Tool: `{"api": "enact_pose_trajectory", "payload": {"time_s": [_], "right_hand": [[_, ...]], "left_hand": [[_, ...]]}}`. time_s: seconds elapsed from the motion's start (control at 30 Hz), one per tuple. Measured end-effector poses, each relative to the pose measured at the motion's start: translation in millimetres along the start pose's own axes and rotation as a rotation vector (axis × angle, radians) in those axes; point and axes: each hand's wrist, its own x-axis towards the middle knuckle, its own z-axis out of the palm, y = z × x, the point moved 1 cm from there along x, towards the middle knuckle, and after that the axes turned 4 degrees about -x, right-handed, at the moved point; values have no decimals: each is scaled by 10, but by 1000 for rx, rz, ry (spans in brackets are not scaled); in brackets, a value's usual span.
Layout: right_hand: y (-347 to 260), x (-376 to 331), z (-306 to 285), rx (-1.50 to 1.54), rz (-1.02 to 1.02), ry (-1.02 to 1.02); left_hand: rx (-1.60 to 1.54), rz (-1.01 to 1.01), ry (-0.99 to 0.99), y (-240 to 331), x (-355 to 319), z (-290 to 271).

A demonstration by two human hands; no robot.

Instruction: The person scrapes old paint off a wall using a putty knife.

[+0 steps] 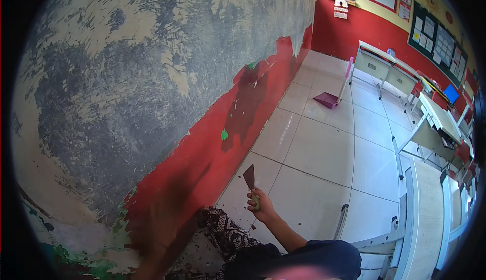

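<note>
My right hand (260, 206) is closed around the pale green handle of a paint scraper (249, 177), its flat dark blade pointing up and away over the floor tiles. On the left, my left hand (167, 211) is a brown smear in front of the lower wall. Motion hides its fingers, so I cannot tell whether it touches the wall. The wall (126, 88) is stripped to rough grey and beige across most of its height. Red paint (177, 166) stays in a ragged-edged band along the bottom, with a small green patch (224, 135) in it.
Paint flakes lie on the white tiled floor (319, 148) near my patterned clothing (228, 229). A maroon dustpan (328, 99) with a pink upright handle stands farther off. Desks (387, 67) and a pale tabletop (430, 219) line the right side. A green notice board (438, 42) hangs behind.
</note>
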Motion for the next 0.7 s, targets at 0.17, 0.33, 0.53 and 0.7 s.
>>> {"api": "enact_pose_trajectory", "payload": {"time_s": [0.17, 0.33, 0.53, 0.7], "right_hand": [[137, 29, 233, -26, 47, -8], [286, 113, 477, -68, 104, -83], [416, 227, 613, -154, -44, -38], [450, -54, 943, -207, -257, -180]], "left_hand": [[-163, -164, -147, 61, -1345, 823], [-259, -303, -308, 110, -2001, 1033], [-734, -727, -351, -44, -1983, 970], [-768, -1305, -84, 544, -3382, 1445]]}}
